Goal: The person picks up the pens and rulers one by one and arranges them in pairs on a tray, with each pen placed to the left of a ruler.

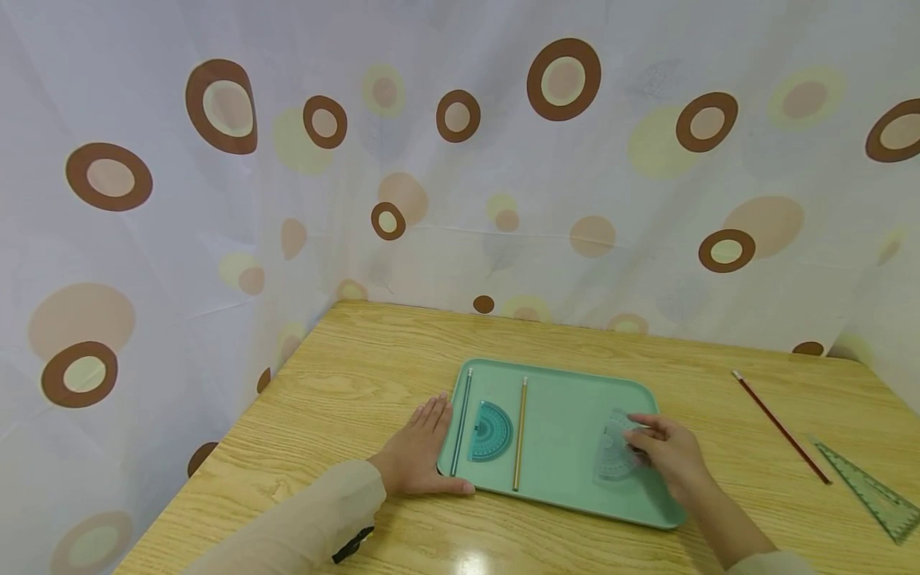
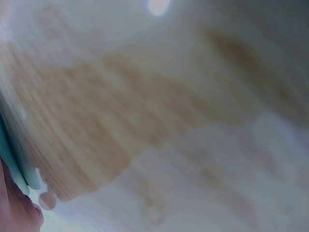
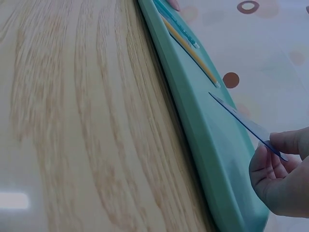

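Pinches a clear protractor (image 1: 609,457) between the thumb and fingers of the right hand (image 1: 674,457), at the three o'clock side of a mint-green tray (image 1: 564,439). Holds it at a slant over the tray in the right wrist view; cannot tell of any contact between its lower edge and the tray floor. Rests the left hand (image 1: 419,453) against the tray's corner at eight o'clock, with fingers straight toward one o'clock and thumb spread toward three o'clock along the near edge.

On the tray, includes a blue pencil (image 1: 461,423) along the nine o'clock rim, eraser end toward twelve. Just to its three o'clock side, includes a teal protractor (image 1: 492,432), with straight edge toward nine o'clock and curve toward three. Beyond that, nearer the tray's middle, includes a yellow pencil (image 1: 521,431), eraser end likewise toward twelve.

On the wood-grained desk (image 1: 374,367), well apart from the tray at three o'clock, includes a red pencil (image 1: 782,427), slanting from eleven o'clock at the eraser end to five. At four o'clock from that pencil, includes a green see-through set square (image 1: 862,485). Beyond the desk toward twelve o'clock, shows a pale cloth (image 1: 503,176) with brown rings and soft-coloured spots.
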`<state>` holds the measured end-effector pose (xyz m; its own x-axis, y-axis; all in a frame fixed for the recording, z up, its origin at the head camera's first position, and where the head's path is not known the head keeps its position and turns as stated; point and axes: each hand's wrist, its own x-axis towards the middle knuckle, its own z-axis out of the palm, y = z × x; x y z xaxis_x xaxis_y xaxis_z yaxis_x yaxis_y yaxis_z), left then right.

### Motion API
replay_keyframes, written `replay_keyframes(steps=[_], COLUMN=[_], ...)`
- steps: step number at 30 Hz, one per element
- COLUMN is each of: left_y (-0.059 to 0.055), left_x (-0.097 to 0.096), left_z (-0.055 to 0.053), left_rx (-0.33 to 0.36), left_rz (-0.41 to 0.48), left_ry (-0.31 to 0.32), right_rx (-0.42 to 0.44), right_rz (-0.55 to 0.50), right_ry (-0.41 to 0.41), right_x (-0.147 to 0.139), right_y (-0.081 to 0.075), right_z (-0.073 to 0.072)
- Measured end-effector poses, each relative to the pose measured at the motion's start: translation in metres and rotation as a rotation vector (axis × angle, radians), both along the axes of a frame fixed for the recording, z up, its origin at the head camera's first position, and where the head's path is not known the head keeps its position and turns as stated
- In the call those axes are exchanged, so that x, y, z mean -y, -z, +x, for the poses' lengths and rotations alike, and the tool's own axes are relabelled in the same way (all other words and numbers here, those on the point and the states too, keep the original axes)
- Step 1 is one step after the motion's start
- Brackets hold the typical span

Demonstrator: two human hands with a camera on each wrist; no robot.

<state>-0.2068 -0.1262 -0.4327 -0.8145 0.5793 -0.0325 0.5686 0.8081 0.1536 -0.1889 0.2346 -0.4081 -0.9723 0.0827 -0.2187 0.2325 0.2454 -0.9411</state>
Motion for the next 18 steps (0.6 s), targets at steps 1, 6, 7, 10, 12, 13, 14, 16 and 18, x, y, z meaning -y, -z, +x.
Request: replay_keyframes(steps=[1, 6, 7, 10, 12, 13, 14, 16, 18], left_y=[0.000, -0.001, -0.001, -0.001, -0.001, -0.001, -0.001, -0.001, -0.001], left_x=[0.000, 0.000, 0.000, 0.000, 0.000, 0.000, 0.000, 0.000, 0.000], left_z=[0.000, 0.000, 0.000, 0.000, 0.000, 0.000, 0.000, 0.000, 0.000], left_rx=[0.000, 0.010, 0.011, 0.014, 0.016, 0.016, 0.017, 0.017, 0.015], left_rz=[-0.003, -0.009, -0.009, -0.010, -0.009, -0.010, -0.008, -0.006, -0.006], left_ry=[-0.001, -0.006, -0.006, -0.008, -0.008, -0.008, -0.008, -0.007, -0.004], right_rx=[-0.004, -0.013, -0.013, -0.014, -0.015, -0.015, -0.015, -0.017, -0.019], right_rz=[0.000, 0.014, 0.012, 0.004, -0.004, -0.007, -0.006, -0.004, -0.003], right_ry=[-0.001, -0.011, -0.012, -0.017, -0.015, -0.014, -0.013, -0.012, -0.011], right_x=[0.001, 0.007, 0.008, 0.011, 0.014, 0.015, 0.017, 0.019, 0.021], right_y=[0.000, 0.000, 0.000, 0.000, 0.000, 0.000, 0.000, 0.000, 0.000], right_z=[0.000, -0.001, -0.001, -0.002, -0.003, -0.003, -0.003, -0.003, -0.003])
